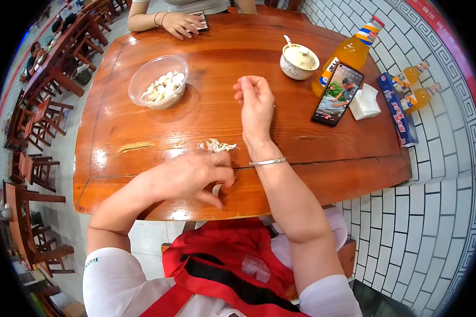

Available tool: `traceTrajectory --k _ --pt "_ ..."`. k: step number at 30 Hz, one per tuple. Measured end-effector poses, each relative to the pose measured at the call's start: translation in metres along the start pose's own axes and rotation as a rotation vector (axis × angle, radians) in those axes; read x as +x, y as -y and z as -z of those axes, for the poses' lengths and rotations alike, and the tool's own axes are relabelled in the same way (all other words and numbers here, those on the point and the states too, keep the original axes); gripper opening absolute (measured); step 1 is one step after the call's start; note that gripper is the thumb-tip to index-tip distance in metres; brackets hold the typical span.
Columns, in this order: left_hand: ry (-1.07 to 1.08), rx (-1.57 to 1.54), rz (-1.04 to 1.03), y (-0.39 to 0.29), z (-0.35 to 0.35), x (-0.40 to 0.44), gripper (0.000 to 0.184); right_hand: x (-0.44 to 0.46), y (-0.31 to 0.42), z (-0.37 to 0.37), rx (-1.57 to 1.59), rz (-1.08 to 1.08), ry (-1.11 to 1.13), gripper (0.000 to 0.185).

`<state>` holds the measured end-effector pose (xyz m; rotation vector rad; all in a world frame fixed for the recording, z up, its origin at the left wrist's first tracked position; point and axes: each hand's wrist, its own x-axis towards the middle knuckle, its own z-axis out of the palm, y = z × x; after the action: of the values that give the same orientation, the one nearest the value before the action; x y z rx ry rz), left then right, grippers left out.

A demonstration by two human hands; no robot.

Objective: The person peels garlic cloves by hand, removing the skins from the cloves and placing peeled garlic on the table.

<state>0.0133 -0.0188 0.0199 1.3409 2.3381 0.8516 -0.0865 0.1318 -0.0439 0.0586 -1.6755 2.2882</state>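
A: So what have we got on this wooden table [111, 124]?

B: We've got a clear plastic bowl [137, 91] by the left edge, toward the far-left corner, with a bunch of white cloves [166, 87] in it, looks like garlic. Then a little heap of papery peel [220, 146] sits about midway between the left and right edges, nearer the near edge.

A: And our hands?

B: Our left hand [193, 177] is over the near edge side of the surface, just below the peel, fingers bent, thumb apart from them. We spot a pale bit [217, 189] by the fingers, but can't tell if it's gripped or just lying there. Our right hand [257, 100] is up past the middle, toward the far edge, fingers curled in narrow with the thumb. Can't tell if anything's in it. Silver bangle [267, 161] on that wrist.

A: What about the right edge?

B: We see a phone [338, 94] propped upright, tilted back by an orange drink bottle [354, 50], tissues [366, 102] just beside it. A patterned cup [296, 71] with a spoon [287, 40] is near the far-right corner. At the far edge, another person's hand [181, 24] rests by a second phone [202, 21].
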Motion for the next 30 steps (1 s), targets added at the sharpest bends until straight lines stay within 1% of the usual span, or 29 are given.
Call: traceTrajectory --k 3,4,7,11,13,14,15,17,20,23,24,27,30 --pt "0.126 -0.042 0.063 0.005 -0.006 -0.003 0.025 0.002 -0.010 0.001 0.004 0.028 0.036 0.011" --pt "0.113 -0.084 0.035 0.005 -0.006 -0.003 0.025 0.002 -0.011 0.000 0.015 0.040 0.057 0.010" --pt "0.084 -0.037 0.076 -0.002 -0.004 -0.005 0.023 -0.004 -0.008 -0.003 0.001 -0.015 0.126 0.010" --pt "0.038 -0.056 0.133 -0.002 -0.004 -0.002 0.020 -0.008 -0.011 -0.010 -0.031 0.049 0.245 0.011" --pt "-0.045 -0.120 0.150 -0.001 0.006 -0.001 0.020 -0.010 -0.004 -0.011 -0.095 0.034 0.336 0.013" --pt "-0.086 -0.156 0.161 0.001 0.010 -0.001 0.020 -0.011 -0.002 -0.011 -0.072 0.020 0.365 0.013" --pt "-0.182 -0.131 0.146 0.009 0.014 -0.003 0.019 -0.012 0.002 -0.012 -0.048 0.004 0.396 0.013" --pt "-0.363 -0.254 0.222 0.021 0.021 -0.005 0.013 -0.015 0.006 -0.015 -0.017 -0.023 0.444 0.015" --pt "-0.676 -0.601 0.334 0.043 0.026 -0.005 0.009 -0.018 0.011 -0.016 -0.046 -0.047 0.491 0.018" --pt "-0.848 -0.597 0.375 0.057 0.026 -0.005 0.007 -0.021 0.012 -0.018 -0.006 -0.037 0.498 0.018" --pt "-0.850 -0.619 0.403 0.059 0.026 -0.005 0.008 -0.024 0.023 -0.018 0.005 -0.048 0.494 0.016" --pt "-0.833 -0.718 0.428 0.060 0.025 -0.002 0.008 -0.024 0.025 -0.017 -0.196 0.221 0.495 0.011" --pt "-0.894 -0.852 0.412 0.063 0.022 -0.001 0.007 -0.022 0.028 -0.017 -0.197 0.240 0.501 0.010"
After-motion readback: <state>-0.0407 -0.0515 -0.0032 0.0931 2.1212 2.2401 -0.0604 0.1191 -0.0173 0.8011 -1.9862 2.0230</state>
